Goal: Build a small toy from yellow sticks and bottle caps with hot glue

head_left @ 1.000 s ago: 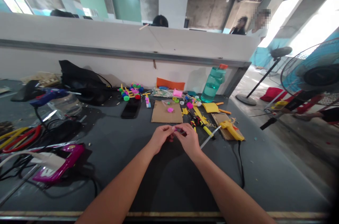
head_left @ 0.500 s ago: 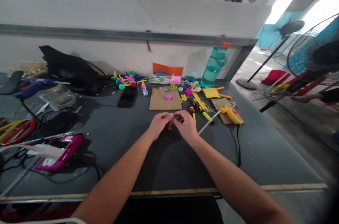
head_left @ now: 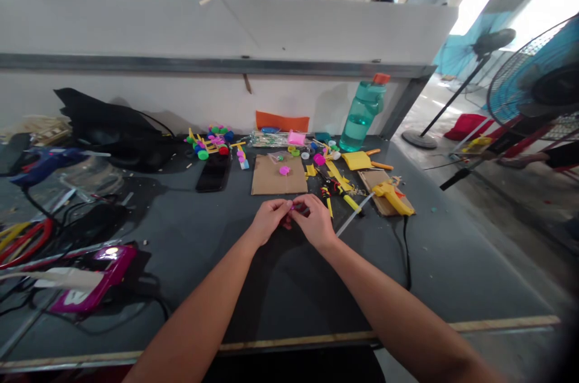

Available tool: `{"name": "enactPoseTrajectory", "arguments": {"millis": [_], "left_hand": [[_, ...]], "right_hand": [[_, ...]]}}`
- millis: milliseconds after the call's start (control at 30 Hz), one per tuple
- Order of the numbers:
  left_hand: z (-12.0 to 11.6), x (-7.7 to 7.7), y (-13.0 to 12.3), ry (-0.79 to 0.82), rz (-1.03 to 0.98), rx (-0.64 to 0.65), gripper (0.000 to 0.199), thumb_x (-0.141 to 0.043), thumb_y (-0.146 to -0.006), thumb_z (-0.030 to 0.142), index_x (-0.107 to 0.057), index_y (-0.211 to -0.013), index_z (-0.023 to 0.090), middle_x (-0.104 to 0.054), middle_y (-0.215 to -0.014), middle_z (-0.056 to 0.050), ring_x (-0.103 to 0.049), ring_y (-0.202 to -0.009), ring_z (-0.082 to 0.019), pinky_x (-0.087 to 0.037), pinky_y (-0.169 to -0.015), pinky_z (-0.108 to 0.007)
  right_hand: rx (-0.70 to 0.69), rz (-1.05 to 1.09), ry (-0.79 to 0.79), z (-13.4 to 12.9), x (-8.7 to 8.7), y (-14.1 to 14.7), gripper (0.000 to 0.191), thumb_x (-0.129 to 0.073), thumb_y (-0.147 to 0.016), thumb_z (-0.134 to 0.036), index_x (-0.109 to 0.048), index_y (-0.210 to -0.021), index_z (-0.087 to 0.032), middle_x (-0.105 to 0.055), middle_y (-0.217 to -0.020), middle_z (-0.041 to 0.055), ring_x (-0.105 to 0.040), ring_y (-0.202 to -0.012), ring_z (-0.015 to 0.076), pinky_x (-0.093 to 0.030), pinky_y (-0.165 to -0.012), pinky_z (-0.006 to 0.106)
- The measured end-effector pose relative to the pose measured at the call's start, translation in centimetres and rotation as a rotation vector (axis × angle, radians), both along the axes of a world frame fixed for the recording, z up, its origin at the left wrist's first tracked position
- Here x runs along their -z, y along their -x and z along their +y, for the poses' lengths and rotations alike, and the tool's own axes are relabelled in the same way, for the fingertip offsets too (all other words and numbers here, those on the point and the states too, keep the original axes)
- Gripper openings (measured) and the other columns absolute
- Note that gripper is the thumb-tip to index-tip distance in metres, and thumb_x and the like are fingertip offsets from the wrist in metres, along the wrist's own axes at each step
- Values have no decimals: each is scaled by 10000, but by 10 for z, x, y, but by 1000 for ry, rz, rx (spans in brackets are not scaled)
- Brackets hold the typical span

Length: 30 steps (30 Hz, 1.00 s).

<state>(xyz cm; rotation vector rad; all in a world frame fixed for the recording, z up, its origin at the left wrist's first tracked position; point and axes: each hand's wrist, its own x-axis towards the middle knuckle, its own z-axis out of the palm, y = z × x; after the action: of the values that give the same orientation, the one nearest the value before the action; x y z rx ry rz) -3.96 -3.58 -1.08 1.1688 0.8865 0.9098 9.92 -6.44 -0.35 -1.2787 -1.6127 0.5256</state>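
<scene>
My left hand point(head_left: 270, 220) and my right hand point(head_left: 313, 219) meet over the dark table, fingertips pinched together. Between them shows a bit of a small purple-pink piece point(head_left: 292, 207), mostly hidden by the fingers, so its kind is unclear. Just beyond the hands lies a square of brown cardboard point(head_left: 266, 181) with a pink piece of modelling clay or plastic point(head_left: 284, 170) on it. To the right of the cardboard are pliers with yellow and black handles point(head_left: 348, 199). A yellow glue gun point(head_left: 392, 197) rests on another cardboard piece, a clear glue stick reaching from it toward my right hand.
A teal water bottle point(head_left: 359, 117) stands at the back right. Small colourful wheeled models point(head_left: 210, 143) and a black phone point(head_left: 212, 174) lie at the back left. A magenta power strip point(head_left: 102, 283), cables and a blue glue gun point(head_left: 45, 163) occupy the left. Fans stand beyond the table's right side.
The view has shifted slightly. Both hands stay together at the small purple-pink piece, with the right fingers bent a little differently around it.
</scene>
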Motion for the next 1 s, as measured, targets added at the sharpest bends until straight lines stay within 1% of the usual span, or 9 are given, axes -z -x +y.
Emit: {"name": "enactPoseTrajectory", "arguments": {"millis": [67, 200, 333, 467, 567, 667, 733, 833, 1000], "left_hand": [[1, 1, 1, 7, -22, 16, 346, -641, -727, 468, -601, -688, 127, -519, -549, 20, -503, -471, -88, -445, -468, -226], [3, 2, 2, 47, -65, -19, 366, -643, -719, 487, -604, -706, 123, -540, -554, 18, -505, -467, -88, -447, -476, -234], [4, 2, 2, 65, -73, -29, 404, -615, -729, 521, -597, -679, 121, -557, -546, 9, -517, -464, -99, -451, -473, -246], [5, 1, 2, 61, -99, 9, 341, -655, -722, 452, -601, -668, 119, -537, -545, 18, -511, -469, -89, -443, -476, -230], [6, 1, 3, 43, -85, 35, 294, -681, -710, 404, -610, -681, 120, -528, -544, 26, -509, -474, -81, -433, -480, -216], [6, 3, 2, 41, -78, 2, 309, -661, -723, 428, -608, -687, 125, -534, -541, 26, -505, -464, -82, -436, -485, -225], [6, 4, 2, 36, -67, -10, 328, -646, -730, 447, -610, -687, 124, -546, -547, 20, -509, -462, -86, -436, -483, -232], [5, 4, 1, 30, -58, -3, 341, -643, -729, 457, -610, -674, 122, -561, -560, 13, -518, -465, -90, -439, -482, -236], [4, 0, 1, 38, -58, 30, 300, -699, -686, 412, -611, -670, 126, -547, -544, 28, -505, -465, -77, -437, -492, -224]], "right_hand": [[1, -4, 6, 0, 0, 1, 98, -604, -748, -188, -619, -843, -208, -594, -827, 18, -570, -728, 148, -483, -665, 266], [-49, -12, -6, 0, 1, 2, 230, -602, -760, -177, -628, -984, -222, -615, -916, 37, -579, -784, 157, -487, -701, 277], [-70, -2, -18, 1, -1, 0, 134, -577, -796, -196, -661, -900, -213, -616, -864, 41, -581, -768, 155, -485, -694, 276], [-14, 21, -15, 1, -2, -1, 71, -607, -762, -198, -641, -824, -206, -598, -816, 20, -570, -714, 143, -482, -663, 266], [10, 22, -10, 1, -3, 0, 132, -613, -743, -189, -634, -871, -210, -597, -840, 18, -564, -702, 138, -480, -641, 260], [-30, 5, -10, 0, -4, 0, 213, -610, -749, -189, -637, -959, -214, -606, -901, 34, -569, -729, 144, -480, -640, 263], [-59, -3, -13, 0, -4, -1, 166, -590, -776, -197, -651, -929, -208, -607, -878, 37, -571, -723, 143, -477, -645, 266], [-40, 7, -14, 0, -4, -2, 84, -597, -776, -207, -648, -842, -201, -599, -824, 25, -565, -695, 138, -470, -639, 264], [9, -5, -1, 0, -2, -1, 81, -618, -728, -184, -607, -805, -205, -576, -793, 3, -545, -669, 134, -465, -635, 263]]}}
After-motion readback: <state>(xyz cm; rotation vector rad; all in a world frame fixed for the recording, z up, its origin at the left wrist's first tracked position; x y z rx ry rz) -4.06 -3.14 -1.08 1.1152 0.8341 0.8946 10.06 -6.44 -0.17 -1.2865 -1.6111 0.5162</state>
